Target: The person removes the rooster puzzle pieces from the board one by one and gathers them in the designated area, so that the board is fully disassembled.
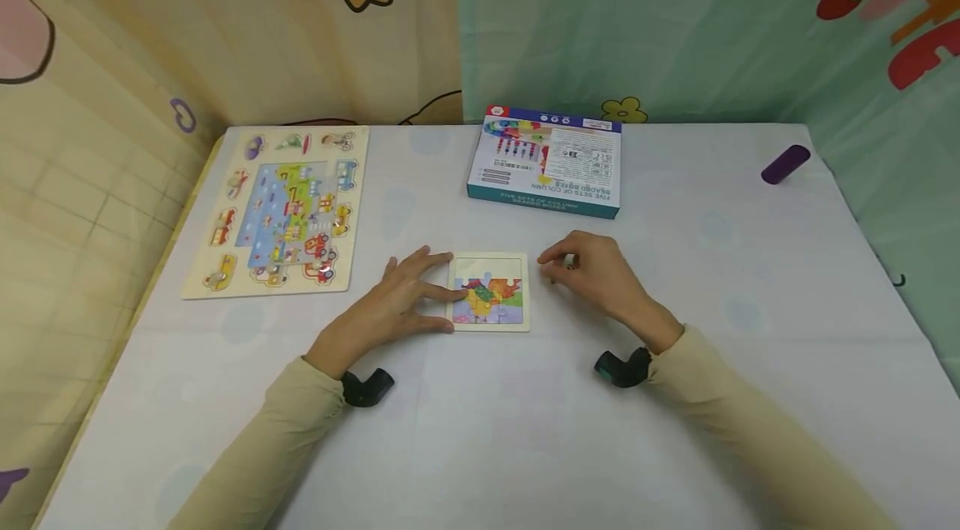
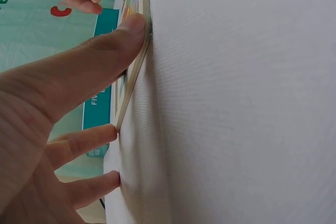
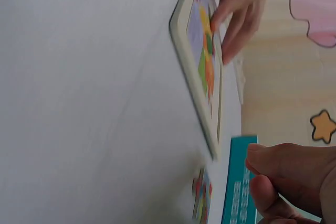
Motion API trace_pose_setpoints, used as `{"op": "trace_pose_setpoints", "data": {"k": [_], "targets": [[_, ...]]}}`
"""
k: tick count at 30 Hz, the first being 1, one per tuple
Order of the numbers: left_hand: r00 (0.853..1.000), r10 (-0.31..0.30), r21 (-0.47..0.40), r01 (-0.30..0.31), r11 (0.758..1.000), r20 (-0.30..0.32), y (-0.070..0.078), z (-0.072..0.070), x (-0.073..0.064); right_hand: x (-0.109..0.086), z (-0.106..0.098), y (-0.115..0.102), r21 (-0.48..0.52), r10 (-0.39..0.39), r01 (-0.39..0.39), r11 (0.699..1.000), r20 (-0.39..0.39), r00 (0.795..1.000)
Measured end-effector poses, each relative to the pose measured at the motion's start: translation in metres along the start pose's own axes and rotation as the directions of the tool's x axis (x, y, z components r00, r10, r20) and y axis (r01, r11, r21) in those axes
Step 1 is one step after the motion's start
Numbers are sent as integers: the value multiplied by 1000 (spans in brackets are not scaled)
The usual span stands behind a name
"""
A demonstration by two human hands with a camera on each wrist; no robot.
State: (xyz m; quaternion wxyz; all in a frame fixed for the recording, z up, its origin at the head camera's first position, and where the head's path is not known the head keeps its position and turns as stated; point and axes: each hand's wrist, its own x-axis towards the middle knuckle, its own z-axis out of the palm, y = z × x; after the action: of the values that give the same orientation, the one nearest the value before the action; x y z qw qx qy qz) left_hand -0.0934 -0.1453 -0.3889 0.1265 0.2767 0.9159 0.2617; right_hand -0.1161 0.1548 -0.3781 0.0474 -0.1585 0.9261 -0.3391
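A small jigsaw puzzle in a cream frame [image 1: 527, 297] lies flat, with colourful pieces joined across its lower part and bare pale backing above. My left hand [image 1: 405, 297] spreads over the frame's left side, thumb at the near corner and one fingertip on the picture. In the left wrist view the thumb [image 2: 100, 53] rests along the frame's edge. Just right of the frame, my right hand [image 1: 596, 267] hovers with thumb and forefinger close together and nothing showing between them. Below it, colourful puzzle pieces [image 3: 202, 198] lie on the table, mostly hidden by that hand in the head view.
Behind the frame lies a teal-edged bead toy box [image 1: 543, 163]. A large vehicle puzzle board [image 1: 202, 263] sits at the back left, a smaller picture sheet on it. At the far right is a dark purple cylinder [image 1: 785, 164]. Printed curtains [image 1: 675, 30] enclose the white table [image 1: 480, 430].
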Motion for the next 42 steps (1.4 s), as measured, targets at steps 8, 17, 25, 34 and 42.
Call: {"op": "trace_pose_setpoints", "data": {"k": [8,17,25,34,42], "targets": [[1000,22,20,-22,1000,-4,-1,1,1,15,41,-44,-12,-60,63,998,191,980],[1000,28,29,-28,999,-4,0,1,1,19,60,-50,8,-31,30,1000,193,981],[1000,-4,60,5,998,-14,2,-5,3,22,62,-50,82,-1,-15,997,192,981],[997,-67,105,69,992,-30,-4,-3,7,23,60,-55,73,34,-52,996,220,975],[997,-75,83,77,994,-26,-2,-2,10,24,59,-55,64,66,-83,994,232,971]]}}
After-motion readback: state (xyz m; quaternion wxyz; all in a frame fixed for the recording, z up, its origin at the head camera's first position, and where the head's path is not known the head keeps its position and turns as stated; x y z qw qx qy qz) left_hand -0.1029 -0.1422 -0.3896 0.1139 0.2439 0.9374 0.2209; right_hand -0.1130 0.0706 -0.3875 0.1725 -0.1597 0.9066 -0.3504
